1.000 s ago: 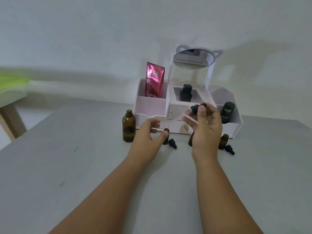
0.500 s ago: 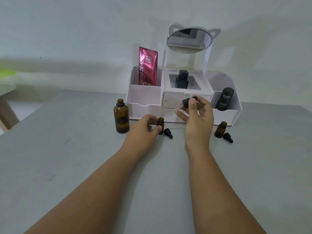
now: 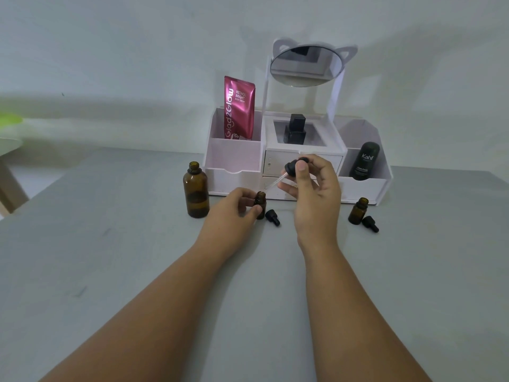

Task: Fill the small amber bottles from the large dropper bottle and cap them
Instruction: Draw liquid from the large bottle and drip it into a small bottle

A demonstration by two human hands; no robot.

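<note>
My left hand grips a small amber bottle that stands uncapped on the grey table. My right hand pinches the black bulb of the dropper; its glass tube slants down left, with the tip just above the small bottle's mouth. The large amber bottle stands open to the left, partly filled. A black cap lies right of the held bottle. A second small amber bottle stands uncapped at the right with its black cap beside it.
A white organiser with a round mirror stands against the wall behind the bottles. It holds a pink sachet, a black bottle and a dark tube. A wooden table leg shows at far left.
The view tilted up, so everything sits higher in frame. The dropper tip has come down to the mouth of the small bottle that my left hand holds.
</note>
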